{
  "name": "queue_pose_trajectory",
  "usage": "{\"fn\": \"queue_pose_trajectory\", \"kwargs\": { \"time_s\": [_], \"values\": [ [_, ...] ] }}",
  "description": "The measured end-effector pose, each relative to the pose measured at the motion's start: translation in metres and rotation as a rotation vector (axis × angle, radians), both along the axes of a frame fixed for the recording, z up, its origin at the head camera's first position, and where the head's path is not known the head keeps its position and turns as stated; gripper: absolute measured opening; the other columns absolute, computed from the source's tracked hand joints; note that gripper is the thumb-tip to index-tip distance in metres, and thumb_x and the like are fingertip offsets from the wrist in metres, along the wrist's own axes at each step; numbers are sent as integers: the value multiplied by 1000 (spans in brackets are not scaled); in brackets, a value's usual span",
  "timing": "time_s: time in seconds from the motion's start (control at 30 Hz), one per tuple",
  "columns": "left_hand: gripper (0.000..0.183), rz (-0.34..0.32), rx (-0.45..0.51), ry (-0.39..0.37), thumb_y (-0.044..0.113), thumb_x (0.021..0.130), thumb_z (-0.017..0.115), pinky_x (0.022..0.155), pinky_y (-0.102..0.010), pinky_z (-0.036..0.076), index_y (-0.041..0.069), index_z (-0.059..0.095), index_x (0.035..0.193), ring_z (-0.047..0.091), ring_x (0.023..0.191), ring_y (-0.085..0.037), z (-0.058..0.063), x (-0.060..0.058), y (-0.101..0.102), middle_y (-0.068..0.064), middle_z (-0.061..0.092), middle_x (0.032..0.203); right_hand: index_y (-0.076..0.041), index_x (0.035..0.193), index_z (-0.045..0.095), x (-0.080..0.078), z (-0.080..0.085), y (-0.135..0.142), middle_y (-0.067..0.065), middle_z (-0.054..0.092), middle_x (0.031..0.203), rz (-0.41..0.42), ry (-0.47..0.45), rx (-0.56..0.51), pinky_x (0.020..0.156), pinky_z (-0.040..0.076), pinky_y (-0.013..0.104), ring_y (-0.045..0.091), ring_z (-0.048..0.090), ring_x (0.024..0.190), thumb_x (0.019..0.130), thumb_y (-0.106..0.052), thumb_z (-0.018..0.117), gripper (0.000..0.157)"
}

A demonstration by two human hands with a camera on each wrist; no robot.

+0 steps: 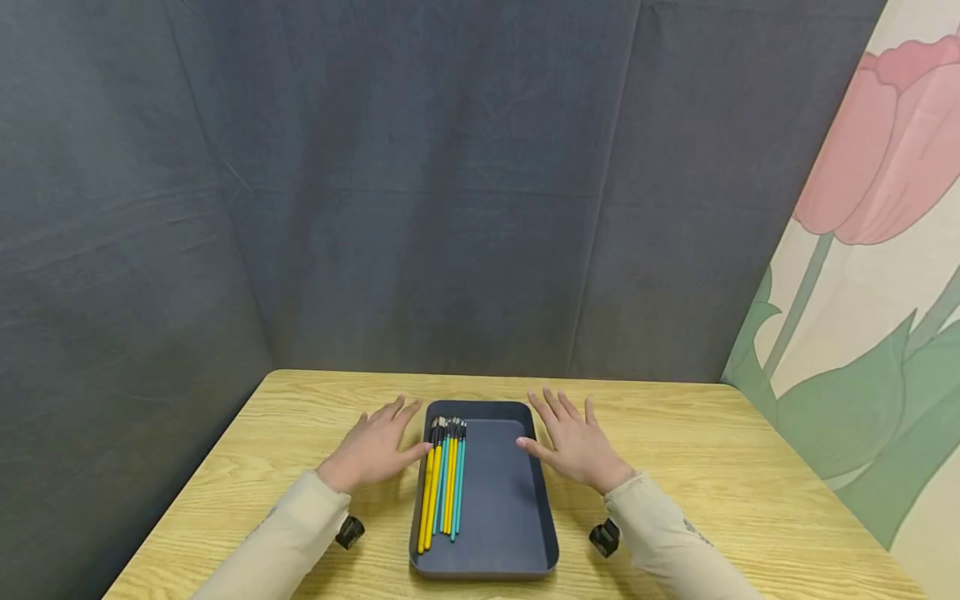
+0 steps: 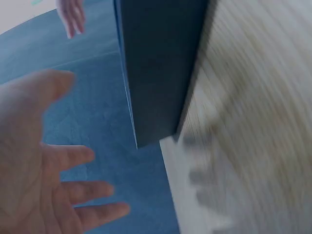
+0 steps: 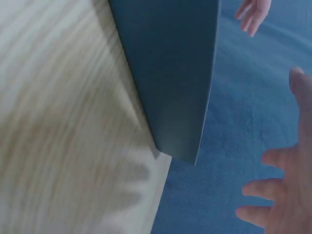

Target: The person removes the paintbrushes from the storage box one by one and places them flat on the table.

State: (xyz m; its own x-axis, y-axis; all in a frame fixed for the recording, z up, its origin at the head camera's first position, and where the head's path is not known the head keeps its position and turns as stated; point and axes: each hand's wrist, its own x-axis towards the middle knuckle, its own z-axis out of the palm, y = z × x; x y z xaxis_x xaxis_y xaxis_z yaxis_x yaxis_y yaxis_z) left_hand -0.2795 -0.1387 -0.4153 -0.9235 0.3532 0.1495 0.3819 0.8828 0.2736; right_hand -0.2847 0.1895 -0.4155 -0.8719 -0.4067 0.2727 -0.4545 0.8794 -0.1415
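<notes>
A dark grey rectangular tray (image 1: pixel 510 533) lies on the table, its long side pointing away from me. Along its left side lie several paintbrushes (image 1: pixel 431 492) with yellow and teal handles, side by side, bristles toward the far end. My left hand (image 1: pixel 375 446) hovers by the tray's left rim, fingers spread, thumb near the brushes. On the other side my right hand (image 1: pixel 577 446) is spread the same way, its thumb over the right rim. Both wrist views show the outer wall of the tray (image 2: pixel 156 68) beside extended fingers (image 3: pixel 263 190). Neither hand holds anything.
The light wooden table (image 1: pixel 697 467) reaches back to a dark curtain (image 1: pixel 435 200) hung behind it and along the left. A panel with a painted pink tulip (image 1: pixel 862 150) stands at the right edge. Black wrist mounts (image 1: pixel 604 537) sit under both sleeves.
</notes>
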Motion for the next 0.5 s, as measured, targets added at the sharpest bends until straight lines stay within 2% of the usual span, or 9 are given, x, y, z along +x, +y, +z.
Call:
{"fn": "queue_pose_trajectory", "kwargs": {
  "time_s": [0.13,0.23,0.37,0.5],
  "values": [
    [65,-24,127,-111,40,94,61,105,-55,39,8,40,146,46,131,-38,-1,0,3,-21,41,148,-12,149,37,2,0,-1,19,44,147,-18,-39,-68,110,18,69,41,41,134,94,-60,46,73],
    [58,-34,231,-188,32,94,62,102,-50,44,6,46,142,52,125,-35,-1,1,5,-17,48,143,-10,144,44,5,1,-2,17,51,141,-58,-93,-124,107,33,62,38,51,126,95,-57,47,67],
    [51,-34,385,-286,25,94,63,92,-47,51,5,50,139,58,116,-34,-2,2,7,-18,52,139,-9,135,55,6,1,-3,15,60,130,-121,-154,-185,90,51,50,32,62,111,96,-48,53,55],
    [47,-5,540,-378,19,94,63,81,-43,55,3,51,136,63,104,-31,-4,4,11,-21,53,133,-9,122,63,5,1,-3,12,68,113,-147,-161,-228,76,54,44,25,66,93,95,-36,59,38]
  ]
}}
